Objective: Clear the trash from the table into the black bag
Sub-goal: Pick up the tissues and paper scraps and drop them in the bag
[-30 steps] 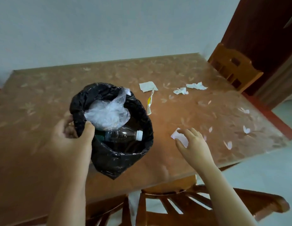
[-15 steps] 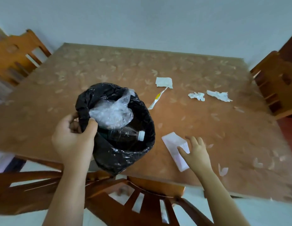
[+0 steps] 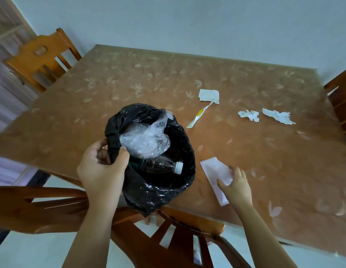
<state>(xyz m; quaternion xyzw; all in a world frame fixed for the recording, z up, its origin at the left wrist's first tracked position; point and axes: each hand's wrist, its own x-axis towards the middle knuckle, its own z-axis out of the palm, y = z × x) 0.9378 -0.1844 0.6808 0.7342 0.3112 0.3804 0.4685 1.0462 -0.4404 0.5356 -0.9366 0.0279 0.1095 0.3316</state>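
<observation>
The black bag (image 3: 174, 190) hangs open at the table's near edge, with my left hand (image 3: 102, 171) gripping its left rim. Inside lie a clear plastic bag (image 3: 145, 142) and a plastic bottle with a white cap (image 3: 164, 167). My right hand (image 3: 236, 186) rests on a flat white paper (image 3: 212, 169) just right of the bag, fingers curled over its middle. Farther back lie a white paper scrap (image 3: 209, 95), a yellow-and-white wrapper strip (image 3: 198, 117) and two crumpled tissues (image 3: 248, 115) (image 3: 278, 117).
The brown patterned table (image 3: 129, 84) stands against a pale wall. One wooden chair (image 3: 38, 59) stands at the far left, another (image 3: 340, 101) at the right edge, and a third chair back (image 3: 168, 229) is right below my arms.
The view has swung left and risen. My right hand has slid onto the flat white paper and now presses on its middle. My left hand keeps its hold of the bag rim.
</observation>
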